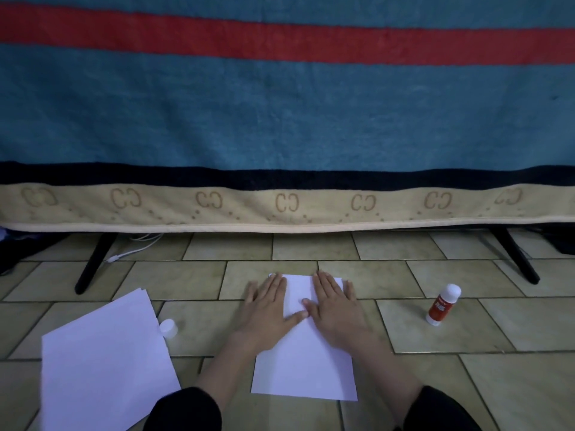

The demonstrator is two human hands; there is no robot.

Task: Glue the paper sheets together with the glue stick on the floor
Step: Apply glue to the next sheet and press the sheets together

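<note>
I see my left hand (pixel 270 309) and right hand (pixel 334 307) pressed flat, fingers spread, on the paper sheets (pixel 306 373) on the tiled floor (pixel 466 384). The glue stick (pixel 443 304) stands right, its label unreadable; a paper stack (pixel 105 365) runs past the frame's bottom edge at left.

- Beige, faintly marbled ceramic floor tiles (pixel 435 334): smooth, low sheen, dark grout lines.
- White paper sheet (pixel 306 368) under the hands: thin, matt, flat, uncreased.
- Loose stack of white paper sheets (pixel 102 368) at the left: same matt, smooth finish.
- Red-and-white plastic glue stick (pixel 443 304): glossy printed red label, smooth white cap end.
- Small white plastic cap (pixel 168 328): smooth, slightly translucent.
- Teal towel-like cloth (pixel 280 113) with red, dark and beige bands: soft, napped, matt; woven-in letter pattern on the beige border.
- Slanted black legs (pixel 93 265): smooth, matt, material unclear.
- White cable (pixel 133 247): smooth plastic sheath.
- Black sleeves (pixel 183 412): matt cloth.
</note>
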